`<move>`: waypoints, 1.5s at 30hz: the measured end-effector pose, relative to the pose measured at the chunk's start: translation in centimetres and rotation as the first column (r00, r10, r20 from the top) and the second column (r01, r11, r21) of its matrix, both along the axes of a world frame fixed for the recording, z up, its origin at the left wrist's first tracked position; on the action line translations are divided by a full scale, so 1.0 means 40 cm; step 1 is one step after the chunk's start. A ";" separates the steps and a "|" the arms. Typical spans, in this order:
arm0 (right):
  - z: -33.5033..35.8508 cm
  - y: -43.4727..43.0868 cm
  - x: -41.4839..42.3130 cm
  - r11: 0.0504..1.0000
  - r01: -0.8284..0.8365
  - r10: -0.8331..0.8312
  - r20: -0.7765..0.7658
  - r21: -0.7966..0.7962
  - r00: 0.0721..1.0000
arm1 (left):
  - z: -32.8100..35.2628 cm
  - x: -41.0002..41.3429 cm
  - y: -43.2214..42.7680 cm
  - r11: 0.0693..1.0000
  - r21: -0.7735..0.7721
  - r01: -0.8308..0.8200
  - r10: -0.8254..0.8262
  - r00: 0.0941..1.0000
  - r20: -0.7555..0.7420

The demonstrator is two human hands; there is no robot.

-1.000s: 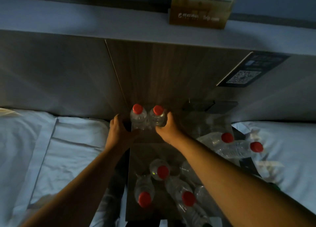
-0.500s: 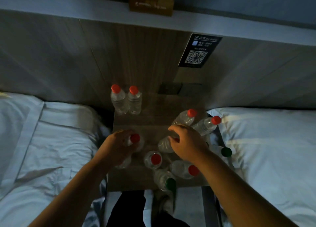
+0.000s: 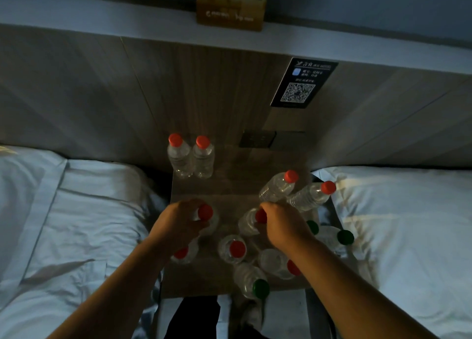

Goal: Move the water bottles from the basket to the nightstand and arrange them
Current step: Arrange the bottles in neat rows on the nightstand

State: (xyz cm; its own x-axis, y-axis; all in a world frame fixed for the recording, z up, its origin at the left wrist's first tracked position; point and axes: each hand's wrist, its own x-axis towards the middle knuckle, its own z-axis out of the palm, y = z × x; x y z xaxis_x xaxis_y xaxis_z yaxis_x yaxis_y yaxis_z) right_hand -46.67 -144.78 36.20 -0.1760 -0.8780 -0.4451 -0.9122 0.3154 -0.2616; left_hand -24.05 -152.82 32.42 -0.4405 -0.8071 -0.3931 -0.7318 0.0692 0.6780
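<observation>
Two upright red-capped bottles (image 3: 190, 157) stand side by side at the back left of the wooden nightstand (image 3: 237, 183). My left hand (image 3: 178, 222) grips a red-capped bottle (image 3: 205, 212) near the nightstand's left side. My right hand (image 3: 283, 223) grips another red-capped bottle (image 3: 251, 221) in the middle. Several more bottles with red caps (image 3: 233, 248) and a green cap (image 3: 260, 287) stand near the front edge. Two red-capped bottles (image 3: 298, 190) lean over the right side, where the basket's dark rim (image 3: 334, 211) shows with green-capped bottles (image 3: 344, 236) in it.
White beds flank the nightstand, left (image 3: 71, 223) and right (image 3: 408, 236). A wood headboard wall with a QR-code sign (image 3: 301, 85) and a switch panel (image 3: 258, 139) rises behind. A card stand (image 3: 229, 9) sits on the ledge above.
Both hands left the two back bottles and drew back toward me. Each now grips a bottle nearer the front; my right hand has settled onto its red cap.
</observation>
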 end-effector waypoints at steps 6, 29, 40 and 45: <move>0.000 -0.107 0.024 0.998 0.042 -0.041 0.037 -0.038 0.998 | -0.026 0.035 -0.049 0.978 0.014 -0.208 0.208 0.969 -0.133; -0.146 -0.315 0.099 0.846 0.534 -0.503 0.350 0.011 0.790 | -0.109 0.053 -0.187 0.936 -0.079 -0.342 0.325 0.929 -0.174; -0.202 -0.346 0.129 0.644 0.764 -0.698 0.441 0.041 0.565 | -0.129 0.027 -0.192 0.907 -0.052 -0.417 0.405 0.901 -0.156; -0.193 -0.373 0.122 0.666 0.742 -0.677 0.476 0.073 0.561 | -0.151 0.023 -0.205 0.905 -0.073 -0.418 0.406 0.903 -0.142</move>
